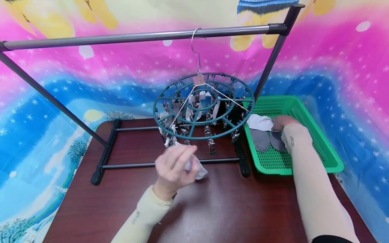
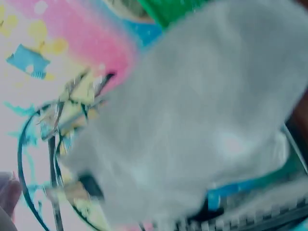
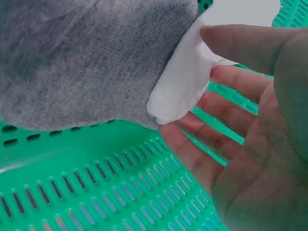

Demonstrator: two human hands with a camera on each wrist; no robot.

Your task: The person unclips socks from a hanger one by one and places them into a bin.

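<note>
In the head view my left hand (image 1: 174,167) is raised in front of the hanger, fingers bent around a pale sock (image 1: 201,171) that shows beneath them. That pale sock (image 2: 192,106) fills much of the left wrist view, blurred. My right hand (image 3: 260,130) is inside the green basket (image 1: 329,158), thumb and index finger pinching a white sock (image 3: 180,84). The other fingers lie spread under its edge. Right beside it is a grey sock (image 3: 96,62). The round clip hanger (image 1: 194,137) carries several white socks in its clips.
A metal rack (image 1: 136,37) stands on the dark red table (image 1: 228,206), with the hanger hooked on its top bar. Its foot (image 1: 244,167) stands close to the basket's left side. A colourful printed cloth (image 1: 121,67) surrounds the table.
</note>
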